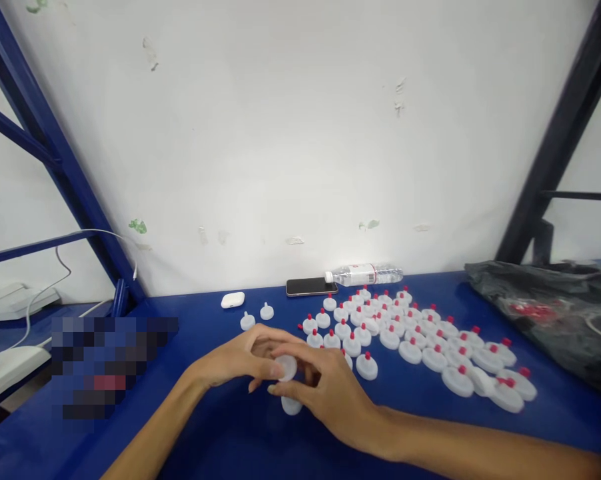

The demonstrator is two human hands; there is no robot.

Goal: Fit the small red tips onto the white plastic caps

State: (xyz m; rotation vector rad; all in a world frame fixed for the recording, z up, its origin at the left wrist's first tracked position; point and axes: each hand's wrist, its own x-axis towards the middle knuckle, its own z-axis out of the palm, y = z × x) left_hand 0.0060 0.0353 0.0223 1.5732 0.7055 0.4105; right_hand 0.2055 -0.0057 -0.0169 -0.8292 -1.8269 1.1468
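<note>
Near the front of the table, a translucent white plastic cap (pixel 286 368) is pinched between both hands. My left hand (pixel 238 357) has its thumb pressed on the cap from the left. From the right, my right hand (pixel 330 387) closes on it with thumb and forefinger. Just below my fingers shows another white cap (pixel 291 405); whether it touches the held one I cannot tell. Beyond my hands stand two white caps with bare nozzles, one cap (pixel 247 322) left of the other cap (pixel 266 311). To the right spread several white caps with red tips (pixel 410 351).
A white earbud case (pixel 233 300), a black phone (pixel 311 287) and a clear bottle (pixel 365 275) lie along the wall on the blue table (pixel 200 320). At right is a dark plastic bag (pixel 545 313); blue frame posts (pixel 65 160) rise at left.
</note>
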